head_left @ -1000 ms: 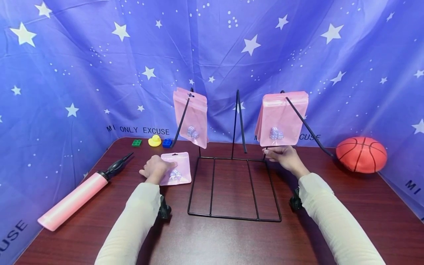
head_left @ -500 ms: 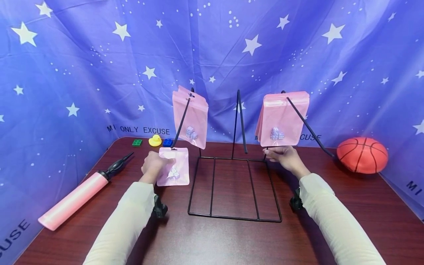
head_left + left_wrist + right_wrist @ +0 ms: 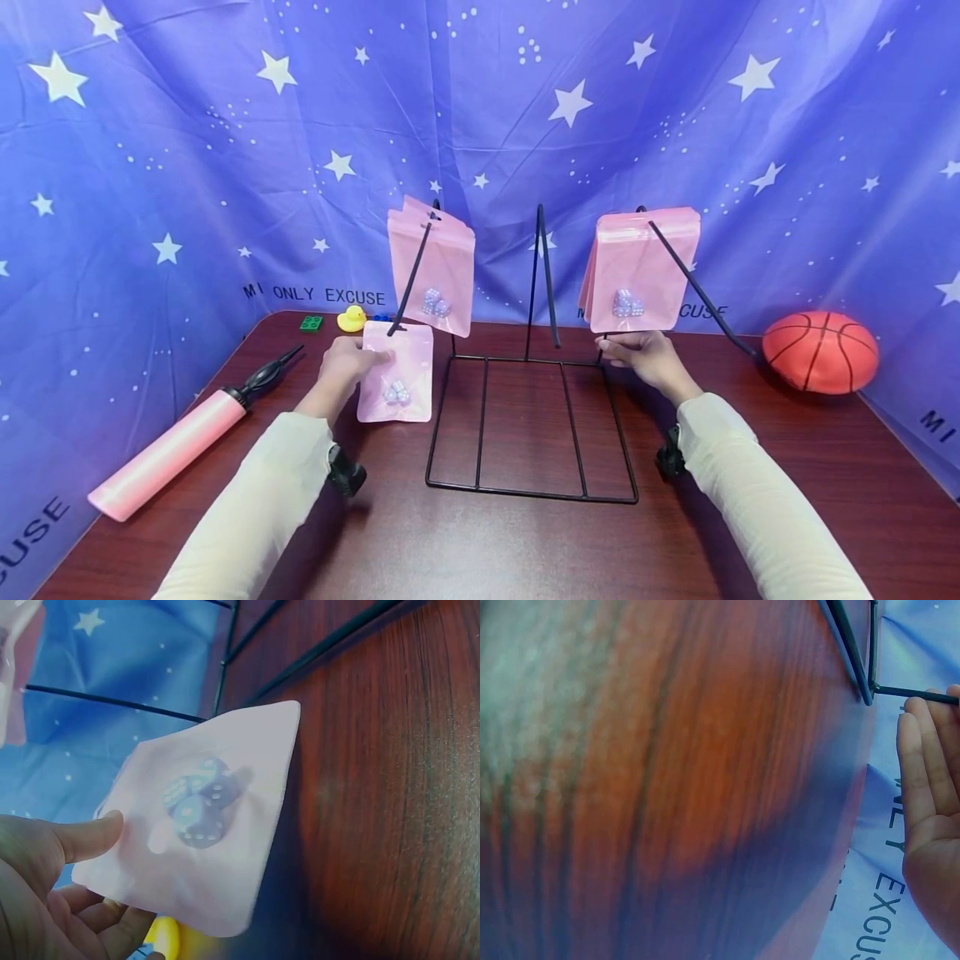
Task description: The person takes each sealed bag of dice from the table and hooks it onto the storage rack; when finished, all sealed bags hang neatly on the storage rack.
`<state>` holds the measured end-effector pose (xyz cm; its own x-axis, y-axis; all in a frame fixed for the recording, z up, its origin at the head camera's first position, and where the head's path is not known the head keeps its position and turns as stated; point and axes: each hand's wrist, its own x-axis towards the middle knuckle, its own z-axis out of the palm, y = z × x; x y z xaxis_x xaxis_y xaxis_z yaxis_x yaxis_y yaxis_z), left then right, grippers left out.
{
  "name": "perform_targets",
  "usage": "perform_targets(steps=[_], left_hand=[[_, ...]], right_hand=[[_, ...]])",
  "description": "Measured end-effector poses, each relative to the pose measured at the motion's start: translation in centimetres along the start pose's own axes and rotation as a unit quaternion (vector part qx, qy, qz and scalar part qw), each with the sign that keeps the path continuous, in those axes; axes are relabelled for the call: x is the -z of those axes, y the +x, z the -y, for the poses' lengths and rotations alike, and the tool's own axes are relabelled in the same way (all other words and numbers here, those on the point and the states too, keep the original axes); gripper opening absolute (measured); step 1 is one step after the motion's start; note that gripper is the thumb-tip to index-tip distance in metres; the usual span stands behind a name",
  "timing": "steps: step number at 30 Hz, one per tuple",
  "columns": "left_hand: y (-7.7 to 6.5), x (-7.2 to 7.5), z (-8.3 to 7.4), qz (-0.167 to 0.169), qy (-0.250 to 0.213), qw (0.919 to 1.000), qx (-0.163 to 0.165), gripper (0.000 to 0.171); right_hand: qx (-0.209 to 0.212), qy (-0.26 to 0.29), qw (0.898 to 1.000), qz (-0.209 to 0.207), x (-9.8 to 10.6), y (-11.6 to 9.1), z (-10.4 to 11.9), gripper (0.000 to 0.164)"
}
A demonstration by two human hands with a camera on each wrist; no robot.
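My left hand pinches a pink zip bag between thumb and fingers at its left edge. Several pale purple dice show through the bag in the left wrist view. The bag's top hole overlaps the tip of the left hook of a black wire display rack. Farther up that hook hang similar bags. At the rack's back right, my right hand grips the thin upright below another hanging stack of pink bags; its fingertips are at the wire.
The rack's middle hook carries no bag. A pink hand pump lies at left. Behind the left hand are a green toy brick, a yellow rubber duck and a partly hidden blue brick. An orange basketball sits at right.
The left hand has raised the pink bag from lying near the tabletop to upright, bringing its top up to the left hook's tip. The right hand stays at the rack.
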<state>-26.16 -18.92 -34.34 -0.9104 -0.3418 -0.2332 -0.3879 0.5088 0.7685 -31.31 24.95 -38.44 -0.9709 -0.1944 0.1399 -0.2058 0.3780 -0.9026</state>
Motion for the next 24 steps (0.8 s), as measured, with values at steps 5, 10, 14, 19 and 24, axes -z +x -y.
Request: perform_targets(steps=[5, 10, 14, 19, 24], left_hand=[[-0.6, 0.9, -0.4, 0.015, -0.005, 0.9999, -0.002, 0.045], [-1.7, 1.6, -0.6, 0.036, -0.016, 0.9985, -0.038, 0.041], [-2.8, 2.0, -0.7, 0.045, -0.013, 0.9952, -0.086, 0.037], [-4.5, 2.6, -0.7, 0.057, -0.005, 0.9903, -0.127, 0.036], [-6.5, 3.7, -0.7, 0.066, 0.033, 0.9842, -0.161, 0.034]], right_hand=[[-0.001, -0.009, 1.000, -0.002, 0.0, 0.0, 0.1, 0.034], [0.001, -0.010, 1.000, -0.001, 0.0, 0.2, -0.1, 0.034], [0.006, -0.016, 1.000, -0.005, 0.0, 0.2, -0.3, 0.033], [0.006, -0.020, 1.000, -0.007, 0.0, 0.2, -0.4, 0.034], [0.001, -0.016, 1.000, -0.003, 0.0, 0.2, -0.2, 0.035]])
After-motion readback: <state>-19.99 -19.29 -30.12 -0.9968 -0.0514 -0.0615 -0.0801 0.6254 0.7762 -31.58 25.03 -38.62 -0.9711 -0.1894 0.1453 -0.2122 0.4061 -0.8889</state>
